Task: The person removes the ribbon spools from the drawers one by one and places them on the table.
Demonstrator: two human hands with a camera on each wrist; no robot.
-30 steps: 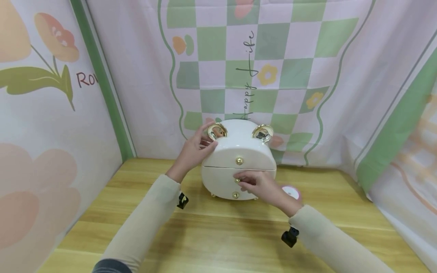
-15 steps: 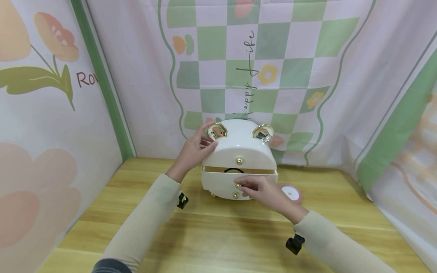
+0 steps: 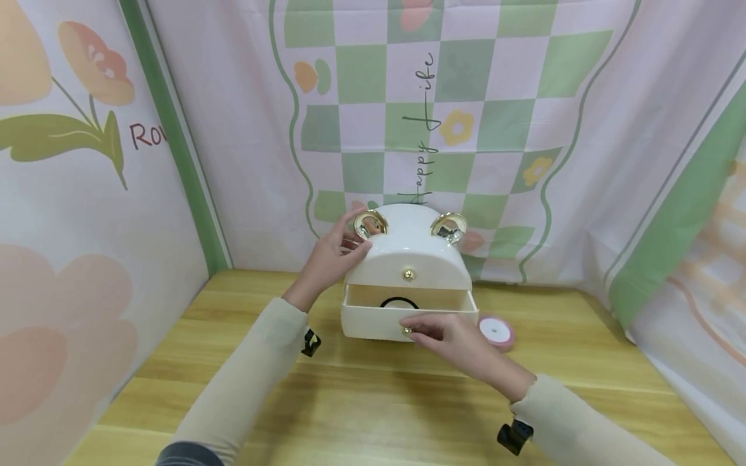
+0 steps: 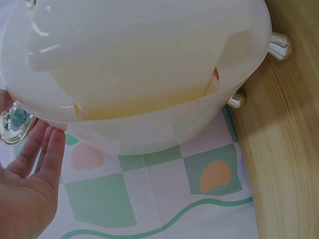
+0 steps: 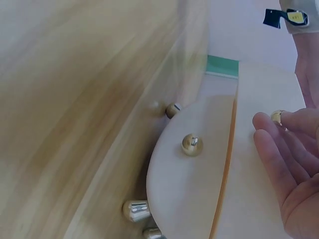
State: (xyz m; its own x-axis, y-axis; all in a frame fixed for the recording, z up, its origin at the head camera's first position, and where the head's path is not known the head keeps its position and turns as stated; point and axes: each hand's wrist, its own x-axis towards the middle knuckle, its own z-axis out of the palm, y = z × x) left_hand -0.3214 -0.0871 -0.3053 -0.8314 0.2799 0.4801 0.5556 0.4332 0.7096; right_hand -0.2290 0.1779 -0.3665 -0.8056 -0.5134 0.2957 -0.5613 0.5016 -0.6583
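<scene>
— Head view first: where is the drawer relative to the fingers?

— The white box (image 3: 408,259) stands at the centre of the frame on the table (image 3: 373,401). Its middle drawer (image 3: 402,310) juts toward the lower edge of the frame, long axis left to right. The right hand (image 3: 451,336) is nearest, its fingers pinching the gold knob (image 3: 407,331) on the drawer front. A black ring (image 3: 399,302) lies inside; a pink ribbon spool (image 3: 495,332) sits just right of the box.

— And the left hand (image 3: 332,255)?

— It presses straight fingers on the box's upper left, beside a gold ear (image 3: 370,224).

— Left wrist view?

— The box's rear shell fills the upper frame; the open fingers (image 4: 45,149) touch its rim at lower left.

— Right wrist view?

— The drawer front runs bottom to top in the frame. The curled fingers (image 5: 279,149) close on the knob at right; the lower knob (image 5: 191,144) lies free to their left.
</scene>
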